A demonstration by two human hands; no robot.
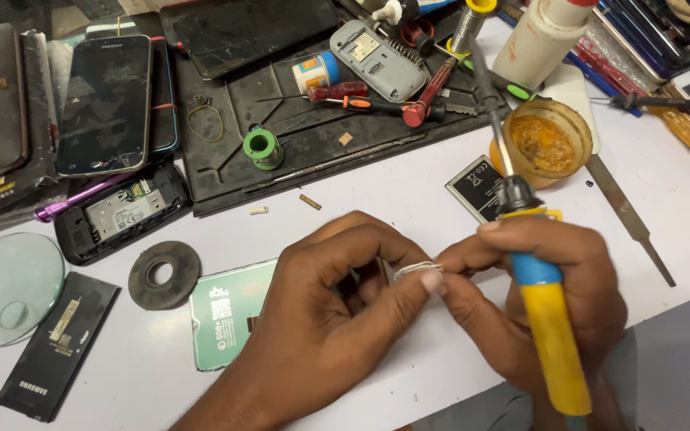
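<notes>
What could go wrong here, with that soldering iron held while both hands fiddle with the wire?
The soldering iron in the right hand points its tip over the open flux jar; a slip might knock it. The left hand pinches thin solder wire close beside the iron, so fingers could get burned if it is hot.

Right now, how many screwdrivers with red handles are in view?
2, both on the black mat: one lying beside the grey phone, one slanting at its right. More may hide among the clutter at upper right.

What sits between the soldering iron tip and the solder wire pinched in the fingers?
Nothing visible does. The soldering iron in the right hand points up and away; its tip hangs near the flux pot. The solder wire lies pinched between both hands, left hand included.
</notes>
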